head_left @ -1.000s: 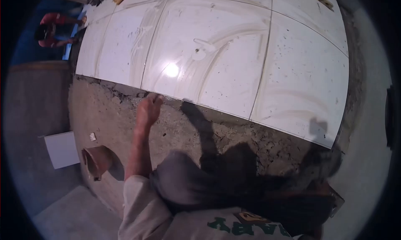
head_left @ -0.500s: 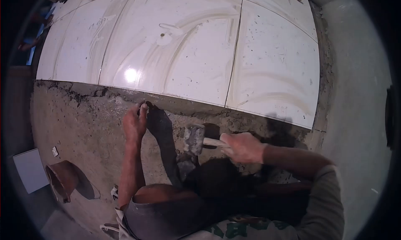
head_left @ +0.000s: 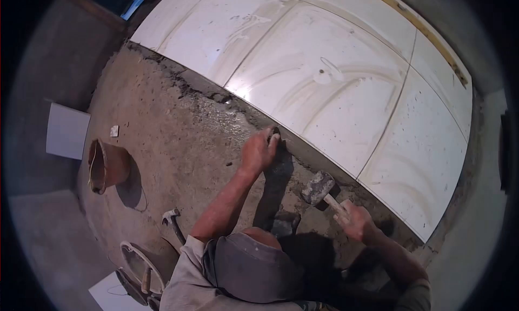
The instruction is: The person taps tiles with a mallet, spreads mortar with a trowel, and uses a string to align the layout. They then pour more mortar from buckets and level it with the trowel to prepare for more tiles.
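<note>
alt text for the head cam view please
The right hand grips a mallet close to the edge of laid white tiles, while the left hand touches that edge beside a rough mortar bed. A brown bucket sits further left.

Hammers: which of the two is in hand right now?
The grey-headed mallet, held by its handle in the right hand. The smaller hammer lies untouched on the bare floor.

glossy tiles [head_left: 324,78], rough mortar bed [head_left: 178,143]

no readable text, labels, brands or numbers anywhere
</note>
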`<state>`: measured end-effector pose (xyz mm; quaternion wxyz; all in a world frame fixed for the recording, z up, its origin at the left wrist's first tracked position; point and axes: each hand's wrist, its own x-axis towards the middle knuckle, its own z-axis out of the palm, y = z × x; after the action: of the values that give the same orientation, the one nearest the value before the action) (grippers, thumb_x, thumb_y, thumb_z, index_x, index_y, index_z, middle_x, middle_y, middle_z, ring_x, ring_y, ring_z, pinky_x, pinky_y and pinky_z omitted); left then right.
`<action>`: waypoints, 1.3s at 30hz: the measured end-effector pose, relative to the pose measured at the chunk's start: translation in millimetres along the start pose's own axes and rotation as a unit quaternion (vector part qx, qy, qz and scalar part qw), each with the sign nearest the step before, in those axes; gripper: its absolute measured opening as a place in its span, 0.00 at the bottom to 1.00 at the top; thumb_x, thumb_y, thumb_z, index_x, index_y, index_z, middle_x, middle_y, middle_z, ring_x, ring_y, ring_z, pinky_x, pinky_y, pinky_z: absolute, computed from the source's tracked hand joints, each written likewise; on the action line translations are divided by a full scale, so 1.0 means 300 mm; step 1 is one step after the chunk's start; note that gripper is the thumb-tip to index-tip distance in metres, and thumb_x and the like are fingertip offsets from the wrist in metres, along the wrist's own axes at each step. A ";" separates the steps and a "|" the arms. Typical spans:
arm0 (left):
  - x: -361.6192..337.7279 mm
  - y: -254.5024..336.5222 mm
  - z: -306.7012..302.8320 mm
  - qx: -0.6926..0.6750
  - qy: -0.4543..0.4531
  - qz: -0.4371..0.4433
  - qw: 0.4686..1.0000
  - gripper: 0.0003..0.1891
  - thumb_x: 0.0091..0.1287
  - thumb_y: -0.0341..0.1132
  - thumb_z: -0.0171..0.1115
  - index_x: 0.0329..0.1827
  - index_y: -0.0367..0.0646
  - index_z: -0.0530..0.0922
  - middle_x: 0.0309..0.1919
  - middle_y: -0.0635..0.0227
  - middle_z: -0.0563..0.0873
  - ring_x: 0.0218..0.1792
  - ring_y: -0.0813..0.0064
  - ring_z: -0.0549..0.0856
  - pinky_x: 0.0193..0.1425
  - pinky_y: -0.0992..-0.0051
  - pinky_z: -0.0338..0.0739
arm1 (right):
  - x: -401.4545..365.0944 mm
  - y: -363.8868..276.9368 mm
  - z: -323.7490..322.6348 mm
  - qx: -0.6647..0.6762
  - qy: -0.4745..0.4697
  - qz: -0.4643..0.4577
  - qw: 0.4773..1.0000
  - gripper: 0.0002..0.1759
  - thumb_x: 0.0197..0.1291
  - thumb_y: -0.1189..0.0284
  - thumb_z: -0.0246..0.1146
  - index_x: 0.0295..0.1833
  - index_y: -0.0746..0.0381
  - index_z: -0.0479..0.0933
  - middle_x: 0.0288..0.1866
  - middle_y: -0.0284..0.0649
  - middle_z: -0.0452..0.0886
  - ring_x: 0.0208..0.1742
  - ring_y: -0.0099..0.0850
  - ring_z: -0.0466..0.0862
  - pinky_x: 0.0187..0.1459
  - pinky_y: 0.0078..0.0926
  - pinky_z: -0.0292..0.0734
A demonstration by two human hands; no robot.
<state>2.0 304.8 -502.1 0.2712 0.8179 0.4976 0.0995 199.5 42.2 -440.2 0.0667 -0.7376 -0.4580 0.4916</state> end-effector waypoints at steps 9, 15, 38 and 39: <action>0.043 -0.067 0.024 -0.088 0.041 -0.009 0.995 0.20 0.65 0.44 0.56 0.55 0.43 0.78 0.40 0.48 0.85 0.43 0.49 0.84 0.47 0.57 0.77 | 0.029 -0.036 0.017 -0.026 0.014 -0.004 1.000 0.19 0.60 0.57 0.61 0.44 0.61 0.71 0.34 0.53 0.80 0.40 0.56 0.80 0.40 0.50 0.74; 0.110 -0.143 -0.006 -0.164 0.104 -0.043 0.980 0.21 0.65 0.44 0.56 0.54 0.38 0.78 0.41 0.45 0.84 0.44 0.52 0.85 0.50 0.63 0.77 | 0.018 -0.057 0.022 0.006 -0.003 0.008 1.000 0.18 0.59 0.58 0.62 0.46 0.60 0.72 0.35 0.54 0.80 0.40 0.54 0.81 0.40 0.49 0.75; 0.360 -0.296 -0.122 -0.400 0.136 -0.232 0.876 0.18 0.63 0.42 0.59 0.47 0.35 0.81 0.25 0.70 0.81 0.21 0.82 0.75 0.25 0.79 0.68 | 0.060 -0.073 0.233 0.049 -0.037 -0.044 0.997 0.19 0.61 0.58 0.60 0.45 0.63 0.69 0.33 0.58 0.79 0.39 0.58 0.79 0.39 0.52 0.72; 0.363 -0.304 -0.121 -0.440 0.114 -0.243 0.857 0.16 0.64 0.41 0.59 0.46 0.37 0.81 0.23 0.71 0.80 0.18 0.83 0.73 0.22 0.80 0.66 | 0.058 -0.070 0.245 0.058 -0.020 -0.073 0.995 0.19 0.62 0.58 0.60 0.45 0.63 0.69 0.32 0.57 0.79 0.38 0.59 0.79 0.38 0.53 0.72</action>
<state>-30.1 444.6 -533.1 0.5597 0.4500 0.6120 0.3311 130.4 41.2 -477.5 0.1362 -0.6870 -0.4826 0.5259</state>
